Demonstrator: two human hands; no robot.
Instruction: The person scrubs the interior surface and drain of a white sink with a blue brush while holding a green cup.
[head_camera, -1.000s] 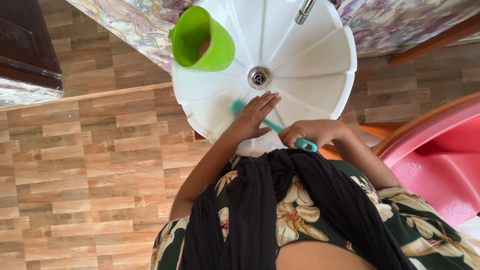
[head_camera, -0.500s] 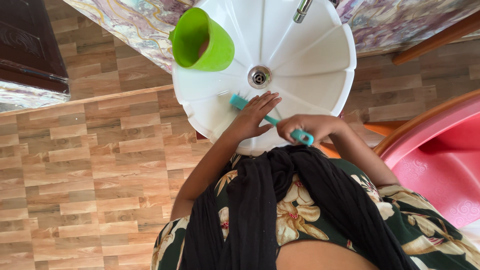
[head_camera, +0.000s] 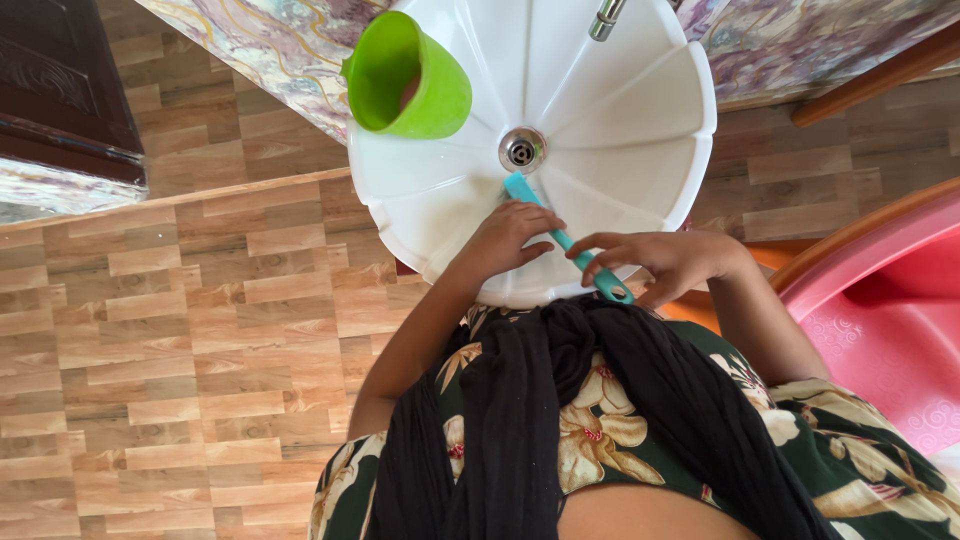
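Observation:
A white fluted sink (head_camera: 620, 120) lies below me with its metal drain (head_camera: 522, 151) in the middle. My right hand (head_camera: 668, 258) grips the handle of a teal brush (head_camera: 560, 234), whose head rests in the bowl just below the drain. My left hand (head_camera: 507, 240) lies on the sink's near wall with its fingers curled, touching the brush shaft. A green plastic cup (head_camera: 405, 78) sits tilted on the sink's left rim.
A metal tap (head_camera: 606, 20) hangs over the far side of the sink. A marbled counter (head_camera: 270, 50) runs behind it. A large pink plastic tub (head_camera: 885, 310) stands at the right. Wood-pattern floor (head_camera: 180, 330) spreads to the left.
The brush head has swung from the left side of the bowl to just below the drain. My left fingers have curled in, and my right hand has moved right.

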